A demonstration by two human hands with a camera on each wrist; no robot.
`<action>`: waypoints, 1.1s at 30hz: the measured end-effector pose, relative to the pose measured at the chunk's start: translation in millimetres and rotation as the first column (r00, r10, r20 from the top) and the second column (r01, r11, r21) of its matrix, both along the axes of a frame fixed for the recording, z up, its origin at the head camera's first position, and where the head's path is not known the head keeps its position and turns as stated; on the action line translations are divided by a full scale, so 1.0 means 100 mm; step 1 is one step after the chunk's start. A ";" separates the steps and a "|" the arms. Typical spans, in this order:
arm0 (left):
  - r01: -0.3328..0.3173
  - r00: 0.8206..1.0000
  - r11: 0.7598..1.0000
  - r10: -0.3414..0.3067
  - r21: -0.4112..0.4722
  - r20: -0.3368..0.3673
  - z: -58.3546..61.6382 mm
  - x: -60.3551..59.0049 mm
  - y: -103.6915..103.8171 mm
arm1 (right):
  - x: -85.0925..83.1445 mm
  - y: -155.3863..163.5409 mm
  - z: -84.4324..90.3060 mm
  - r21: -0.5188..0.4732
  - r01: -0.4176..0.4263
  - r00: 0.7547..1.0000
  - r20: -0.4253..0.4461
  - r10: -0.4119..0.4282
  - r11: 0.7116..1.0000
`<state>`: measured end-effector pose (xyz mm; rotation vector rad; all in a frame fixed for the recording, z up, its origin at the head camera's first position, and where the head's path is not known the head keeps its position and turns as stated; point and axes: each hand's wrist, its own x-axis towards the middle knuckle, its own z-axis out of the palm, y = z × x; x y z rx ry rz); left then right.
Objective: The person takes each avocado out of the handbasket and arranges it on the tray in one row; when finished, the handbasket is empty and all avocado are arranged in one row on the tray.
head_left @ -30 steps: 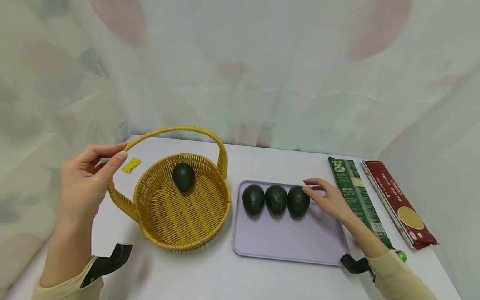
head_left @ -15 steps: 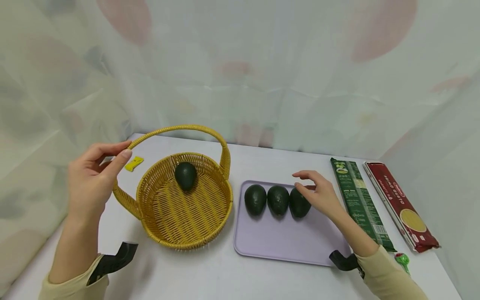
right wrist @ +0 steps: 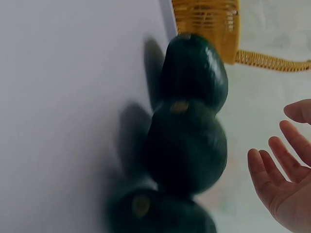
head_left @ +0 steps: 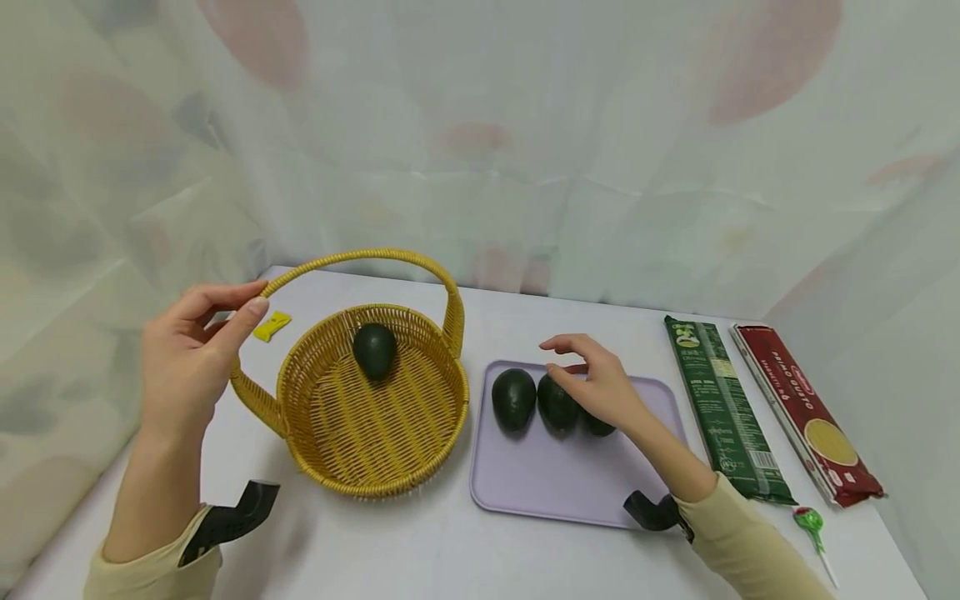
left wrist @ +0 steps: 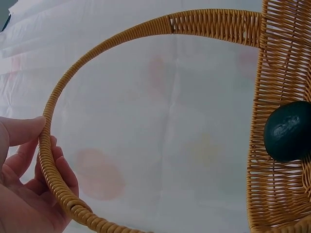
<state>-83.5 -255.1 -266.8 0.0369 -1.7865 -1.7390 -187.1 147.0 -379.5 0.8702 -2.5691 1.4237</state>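
Observation:
My left hand (head_left: 197, 354) pinches the arched handle (left wrist: 57, 179) of a yellow wicker basket (head_left: 300, 450) between thumb and fingers. Inside the basket, against its far wall, lies one dark green avocado (head_left: 374, 350). Three more avocados stand in a row on a lilac tray (head_left: 555, 492): a left one (head_left: 513, 400), a middle one (head_left: 557, 407) and a right one (head_left: 600, 423), the last partly hidden by my right hand (head_left: 600, 383). That hand hovers above the middle and right avocados with nothing in it, fingers relaxed and apart from the fruit in the right wrist view.
Right of the tray lie a green pasta packet (head_left: 727, 408) and a red spaghetti packet (head_left: 806, 412). A green-wrapped lollipop (head_left: 810, 521) lies near the front right. Behind the basket handle is a small yellow packet (head_left: 272, 326). A patterned curtain hangs along the table's back edge.
My right hand has moved left from the right avocado to over the middle one. It now uncovers the lollipop. My left hand keeps its hold on the basket handle.

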 end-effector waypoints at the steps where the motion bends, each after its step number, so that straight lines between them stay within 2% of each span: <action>1: 0.003 1.000 1.000 -0.003 0.002 0.001 0.00 0.00 0.00 | 0.00 -0.04 0.01 -0.001 -0.010 1.000 0.006 0.010 1.000; 16: 0.031 0.999 1.000 -0.031 -0.004 -0.022 0.00 -0.02 -0.01 | 0.04 -0.65 0.09 -0.022 -0.180 0.983 0.025 0.180 0.983; 24: 0.019 1.000 1.000 -0.020 -0.024 -0.010 -0.01 -0.03 -0.02 | 0.09 -0.96 0.13 -0.018 -0.292 0.956 0.027 0.292 0.956; 33: 0.011 1.000 0.998 -0.010 -0.060 0.009 0.00 -0.01 -0.02 | 0.07 -1.27 0.13 0.051 -0.348 0.937 0.006 0.349 0.936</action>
